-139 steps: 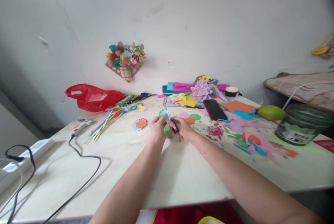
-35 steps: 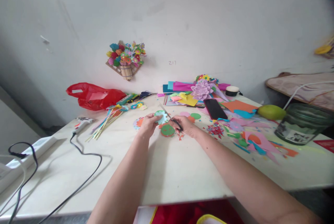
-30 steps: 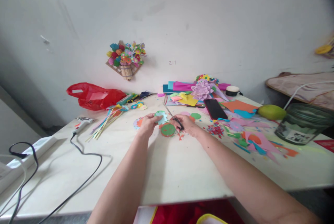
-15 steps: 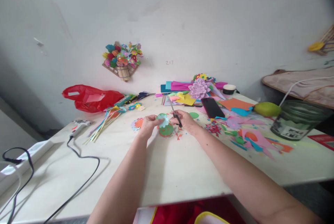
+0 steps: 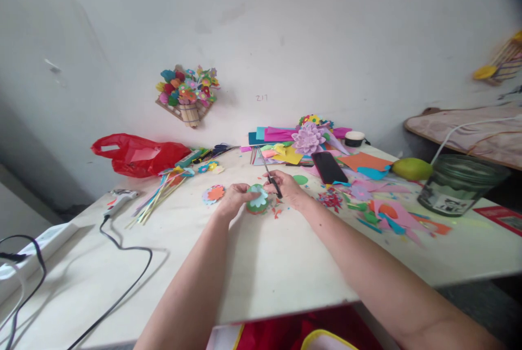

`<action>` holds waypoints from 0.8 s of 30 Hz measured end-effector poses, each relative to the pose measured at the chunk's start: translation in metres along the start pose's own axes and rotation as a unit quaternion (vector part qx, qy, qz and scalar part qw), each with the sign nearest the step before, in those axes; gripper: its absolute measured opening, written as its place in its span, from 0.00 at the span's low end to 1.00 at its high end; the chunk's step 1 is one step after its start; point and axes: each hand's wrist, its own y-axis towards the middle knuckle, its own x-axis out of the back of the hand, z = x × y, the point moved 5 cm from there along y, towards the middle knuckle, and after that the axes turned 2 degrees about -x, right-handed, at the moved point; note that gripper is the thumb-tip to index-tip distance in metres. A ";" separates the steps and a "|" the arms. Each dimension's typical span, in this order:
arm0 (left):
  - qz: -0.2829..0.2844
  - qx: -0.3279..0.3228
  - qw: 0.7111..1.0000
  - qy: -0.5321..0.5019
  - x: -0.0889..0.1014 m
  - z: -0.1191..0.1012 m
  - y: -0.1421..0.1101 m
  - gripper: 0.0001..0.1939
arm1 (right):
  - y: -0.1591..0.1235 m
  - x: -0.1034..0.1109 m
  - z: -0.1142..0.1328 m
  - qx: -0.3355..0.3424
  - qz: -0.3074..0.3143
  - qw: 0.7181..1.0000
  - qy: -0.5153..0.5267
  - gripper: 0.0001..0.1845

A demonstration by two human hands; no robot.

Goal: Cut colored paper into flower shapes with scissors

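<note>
Between the thumb and fingers of my left hand (image 5: 236, 198) is a light blue scalloped flower cutout (image 5: 258, 195). It is over a green disc (image 5: 253, 208) on the table; I cannot tell whether the two touch. My right hand (image 5: 284, 186) is closed around the dark handles of a pair of scissors (image 5: 269, 177), whose blades point up and away from me. Left of my left hand lie an orange flower cutout and a scalloped piece in a small stack (image 5: 216, 193). Red and orange scraps (image 5: 277, 212) lie just below the scissors.
A black phone (image 5: 329, 168), a glass jar (image 5: 457, 184) and coloured foam scraps (image 5: 391, 214) occupy the right side. On the left are a glue gun (image 5: 121, 201) with its cord, a power strip (image 5: 38, 247), thin sticks (image 5: 157, 198) and a red plastic bag (image 5: 136, 155).
The blue flower has come down slightly in my left hand, over the green disc. My right hand keeps its hold on the scissors. The whole view has shifted a little.
</note>
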 end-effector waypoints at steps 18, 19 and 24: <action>0.006 0.039 0.998 -0.054 -0.002 0.007 0.001 0.12 | -0.001 -0.001 -0.004 -0.030 -0.028 0.999 -0.025 0.18; 0.005 0.035 0.998 -0.058 -0.003 0.007 0.001 0.11 | -0.002 -0.002 -0.004 -0.032 -0.029 0.999 -0.025 0.19; -0.010 0.005 0.996 -0.088 -0.003 0.003 0.002 0.11 | -0.005 -0.002 -0.003 -0.037 -0.035 0.998 -0.038 0.20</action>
